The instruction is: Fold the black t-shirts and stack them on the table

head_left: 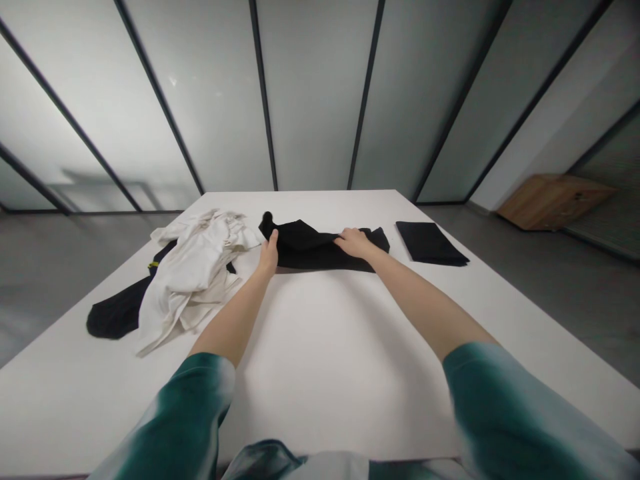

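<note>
A black garment [320,253], its exact kind unclear, lies bunched and partly folded across the far middle of the table. My left hand [270,252] grips its left end, the thumb up along the near side and the other fingers hidden behind the cloth. Over the right half, my right hand [353,242] has its fingers closed on the upper layer of the fabric. The garment's left corner and right end stick up a little, while its lower edge rests along the tabletop.
On the white table [330,373], a heap of white clothes [187,260] lies to the left, partly over a dark garment [123,308]. A flat, folded black cloth [430,243] sits at the right. Frosted panels stand behind; a wooden cabinet [553,200] is at far right.
</note>
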`<move>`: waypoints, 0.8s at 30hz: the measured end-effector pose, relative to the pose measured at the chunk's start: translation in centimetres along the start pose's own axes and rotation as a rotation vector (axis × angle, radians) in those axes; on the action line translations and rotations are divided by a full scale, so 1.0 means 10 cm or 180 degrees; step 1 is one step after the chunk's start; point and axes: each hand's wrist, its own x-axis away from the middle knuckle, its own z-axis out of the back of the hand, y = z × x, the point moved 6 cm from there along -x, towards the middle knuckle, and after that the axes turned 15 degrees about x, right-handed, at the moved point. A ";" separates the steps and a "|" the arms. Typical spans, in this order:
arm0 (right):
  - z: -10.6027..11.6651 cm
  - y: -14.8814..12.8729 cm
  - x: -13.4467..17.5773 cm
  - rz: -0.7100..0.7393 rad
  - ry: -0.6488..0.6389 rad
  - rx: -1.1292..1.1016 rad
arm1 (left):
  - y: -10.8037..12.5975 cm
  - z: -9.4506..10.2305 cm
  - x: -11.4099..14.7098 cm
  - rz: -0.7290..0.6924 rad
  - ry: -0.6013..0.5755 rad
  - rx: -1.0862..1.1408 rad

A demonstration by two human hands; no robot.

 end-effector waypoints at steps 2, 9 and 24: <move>0.09 0.34 -0.10 -0.0446 0.0194 -0.0568 | 0.04 0.13 -0.06 -0.0182 0.0374 -0.0317; 0.36 1.49 -0.09 -0.2096 0.2257 -0.3430 | 0.35 0.54 -0.21 -0.0952 0.1890 -0.0955; 0.91 0.07 0.21 0.0033 0.0634 -0.5553 | 1.16 -0.91 0.20 -0.1270 -0.0849 -0.3358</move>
